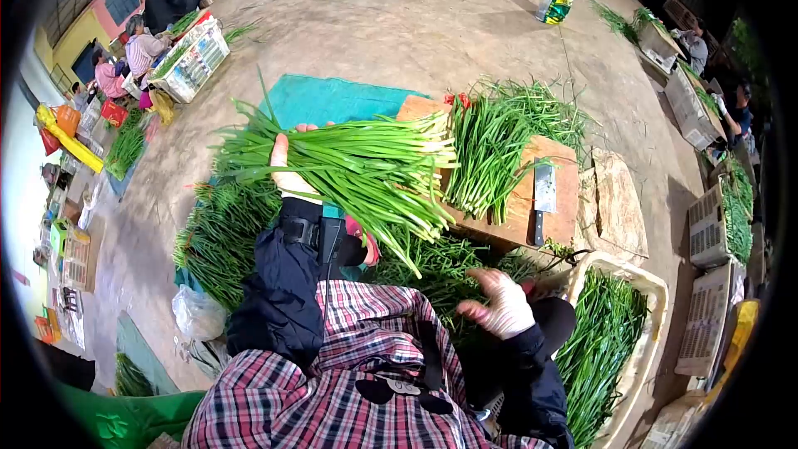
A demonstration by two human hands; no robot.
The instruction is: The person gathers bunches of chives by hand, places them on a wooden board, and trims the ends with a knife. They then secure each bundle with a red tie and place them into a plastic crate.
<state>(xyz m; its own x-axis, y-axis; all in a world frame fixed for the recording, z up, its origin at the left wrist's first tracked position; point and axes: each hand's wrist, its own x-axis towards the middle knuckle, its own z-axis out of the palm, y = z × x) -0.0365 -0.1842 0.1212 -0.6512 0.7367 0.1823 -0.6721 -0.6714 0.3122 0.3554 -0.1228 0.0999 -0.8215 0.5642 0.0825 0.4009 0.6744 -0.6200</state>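
Observation:
My left hand (288,173) is closed around a large bunch of garlic chives (366,154), held up in front of me. Its pale stem ends point right and the green leaf tips point left. Over the loose chives near my lap, my right hand (501,306) is open and holds nothing, thumb apart from its fingers; pale wrapping covers part of it. Another heap of chives (490,150) lies across a wooden board (562,170). A cleaver (544,191) with a black handle rests on the board, right of that heap.
A white crate (662,299) of chives stands to my right. More chives (220,241) are piled at my left, beside a plastic bag (198,313). A teal sheet (341,96) lies beyond the bunch. People (143,51) sit beside crates at far left, others at far right.

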